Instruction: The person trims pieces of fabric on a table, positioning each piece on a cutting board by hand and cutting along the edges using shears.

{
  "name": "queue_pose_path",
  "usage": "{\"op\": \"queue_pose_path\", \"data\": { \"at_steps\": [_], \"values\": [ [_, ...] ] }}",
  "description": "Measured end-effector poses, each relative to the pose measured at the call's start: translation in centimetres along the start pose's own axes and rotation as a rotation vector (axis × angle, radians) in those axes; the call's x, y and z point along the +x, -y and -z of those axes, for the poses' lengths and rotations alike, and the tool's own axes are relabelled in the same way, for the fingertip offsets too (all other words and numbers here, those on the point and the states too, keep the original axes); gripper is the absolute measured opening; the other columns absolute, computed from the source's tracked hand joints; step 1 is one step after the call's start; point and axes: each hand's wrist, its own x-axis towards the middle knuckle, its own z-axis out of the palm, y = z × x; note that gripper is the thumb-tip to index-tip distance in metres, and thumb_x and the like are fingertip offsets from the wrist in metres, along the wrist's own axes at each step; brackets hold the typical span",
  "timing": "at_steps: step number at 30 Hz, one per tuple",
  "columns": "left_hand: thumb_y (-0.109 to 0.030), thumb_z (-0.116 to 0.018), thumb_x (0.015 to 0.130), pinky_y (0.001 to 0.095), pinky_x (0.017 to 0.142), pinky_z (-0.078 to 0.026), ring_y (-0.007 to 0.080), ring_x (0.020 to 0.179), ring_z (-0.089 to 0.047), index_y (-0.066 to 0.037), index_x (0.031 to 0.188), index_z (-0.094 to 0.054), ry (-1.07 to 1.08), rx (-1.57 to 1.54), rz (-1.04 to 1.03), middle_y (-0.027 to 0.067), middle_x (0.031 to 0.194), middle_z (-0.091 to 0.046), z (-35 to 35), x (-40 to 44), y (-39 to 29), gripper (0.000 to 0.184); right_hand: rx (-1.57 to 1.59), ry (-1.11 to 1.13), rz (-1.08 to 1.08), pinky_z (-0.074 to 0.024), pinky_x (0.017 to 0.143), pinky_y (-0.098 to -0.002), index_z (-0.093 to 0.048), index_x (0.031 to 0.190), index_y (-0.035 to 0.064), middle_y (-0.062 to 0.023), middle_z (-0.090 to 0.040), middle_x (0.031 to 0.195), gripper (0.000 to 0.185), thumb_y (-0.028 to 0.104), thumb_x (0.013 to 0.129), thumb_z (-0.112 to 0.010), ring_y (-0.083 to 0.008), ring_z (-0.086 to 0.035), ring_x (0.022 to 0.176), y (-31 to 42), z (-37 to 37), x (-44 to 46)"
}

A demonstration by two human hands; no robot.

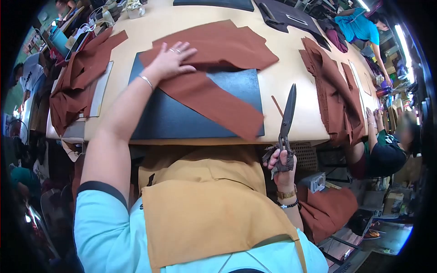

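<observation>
My left hand (172,61) lies with its fingers spread on a piece of rust-brown fabric (214,43). A long strip of that brown material (214,102) runs from beneath the hand across a dark blue-black board (159,118), down to the board's lower right corner. In my right hand (283,167) is a pair of large dark scissors (287,113), held upright by handles wrapped in cloth. The blades point away from me and look closed. A thin brown scrap (277,106) lies on the table just left of the blades.
More brown fabric lies at the table's left (84,75) and in a folded stack at the right (334,91). Dark pieces (291,20) rest at the far edge. A co-worker in blue (359,27) and another in dark clothing (387,152) are on the right side.
</observation>
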Motion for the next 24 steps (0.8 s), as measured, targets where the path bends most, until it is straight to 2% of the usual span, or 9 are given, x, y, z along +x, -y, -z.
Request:
{"op": "queue_pose_path", "data": {
  "at_steps": [3, 6, 7, 10, 14, 16, 17, 21, 24],
  "values": [
    [-0.074, -0.056, 0.074, 0.0619, 0.112, -0.011, 0.0311, 0.144, -0.02, -0.024, 0.15, -0.026, -0.018, -0.021, 0.122, 0.012, 0.154, -0.026, 0.6, -1.6, 3.2, 0.096, -0.059, 0.025, -0.061, -0.0515, 0.058, -0.0323, -0.057, 0.082, 0.0017, -0.0056, -0.057, 0.064, 0.041, 0.042, 0.089, -0.064, -0.014, -0.056, 0.053, 0.1, 1.1, -0.3],
    [-0.077, -0.06, 0.068, 0.0606, 0.113, -0.011, 0.0315, 0.145, -0.017, -0.024, 0.15, -0.022, -0.187, -0.106, 0.166, 0.0117, 0.156, -0.022, 0.7, -3.9, 3.3, 0.105, -0.082, 0.121, -0.212, -0.0517, 0.056, -0.0286, -0.057, 0.082, 0.0019, -0.0048, -0.057, 0.064, 0.042, 0.043, 0.088, -0.066, -0.0127, -0.057, 0.054, 0.9, 1.8, -0.2],
    [-0.077, -0.063, 0.064, 0.0611, 0.113, -0.011, 0.0317, 0.145, -0.015, -0.023, 0.15, -0.024, -0.209, -0.155, 0.155, 0.0113, 0.157, -0.019, 1.2, -4.8, 2.9, 0.109, -0.128, 0.151, -0.243, -0.0513, 0.054, -0.0253, -0.058, 0.083, 0.0018, -0.0047, -0.058, 0.065, 0.042, 0.043, 0.086, -0.068, -0.0119, -0.058, 0.054, 1.1, 1.9, -0.2],
    [-0.074, -0.067, 0.062, 0.0619, 0.112, -0.012, 0.0327, 0.145, -0.015, -0.022, 0.148, -0.029, -0.208, -0.173, -0.008, 0.0118, 0.156, -0.021, 2.6, -8.4, -0.3, 0.108, -0.146, 0.269, -0.327, -0.0507, 0.054, -0.0246, -0.058, 0.084, 0.0015, -0.005, -0.06, 0.065, 0.042, 0.042, 0.085, -0.07, -0.0125, -0.059, 0.055, 1.1, 2.3, 0.2],
    [-0.063, -0.075, 0.059, 0.063, 0.11, -0.016, 0.0363, 0.142, -0.023, -0.019, 0.142, -0.041, 0.057, -0.248, -0.308, 0.0141, 0.153, -0.027, 5.4, -13.6, -8.9, 0.1, -0.19, 0.389, -0.443, -0.0486, 0.052, -0.0238, -0.059, 0.084, 0.001, -0.0052, -0.061, 0.066, 0.033, 0.033, 0.087, -0.069, -0.0121, -0.06, 0.056, 1.6, 1.9, 0.8],
    [-0.053, -0.079, 0.062, 0.0602, 0.11, -0.022, 0.0335, 0.14, -0.028, -0.019, 0.142, -0.041, 0.102, -0.325, -0.36, 0.0138, 0.15, -0.032, 3.8, -15.4, -11.9, 0.094, -0.229, 0.389, -0.477, -0.0484, 0.053, -0.0242, -0.06, 0.081, 0.0009, -0.0053, -0.061, 0.065, 0.029, 0.028, 0.088, -0.067, -0.0119, -0.06, 0.056, 1.9, 1.4, 1.0],
    [-0.039, -0.076, 0.073, 0.0571, 0.107, -0.032, 0.0317, 0.134, -0.038, -0.02, 0.136, -0.049, 0.03, -0.345, -0.329, 0.0127, 0.142, -0.042, 3.6, -16.0, -13.0, 0.071, -0.238, 0.391, -0.493, -0.0484, 0.053, -0.0243, -0.06, 0.081, 0.0009, -0.0053, -0.061, 0.065, 0.028, 0.027, 0.088, -0.067, -0.0119, -0.06, 0.056, 1.9, 1.3, 1.1],
    [-0.023, -0.069, 0.082, 0.0536, 0.099, -0.043, 0.0317, 0.122, -0.051, -0.022, 0.121, -0.062, -0.135, -0.474, -0.295, 0.0102, 0.128, -0.054, 2.1, -16.0, -13.5, 0.039, -0.213, 0.399, -0.554, -0.05, 0.054, -0.0247, -0.06, 0.08, 0.0012, -0.0047, -0.061, 0.065, 0.028, 0.028, 0.087, -0.068, -0.0119, -0.06, 0.056, 2.3, 1.4, 1.2],
    [-0.021, -0.071, 0.08, 0.0539, 0.1, -0.042, 0.032, 0.126, -0.048, -0.02, 0.124, -0.059, -0.113, -0.518, -0.337, 0.0096, 0.134, -0.051, 2.9, -16.5, -13.8, 0.045, -0.175, 0.44, -0.577, -0.0511, 0.055, -0.0254, -0.06, 0.081, 0.0013, -0.0043, -0.062, 0.065, 0.035, 0.035, 0.085, -0.071, -0.0119, -0.061, 0.056, 2.5, 2.0, 1.1]
  ]
}}
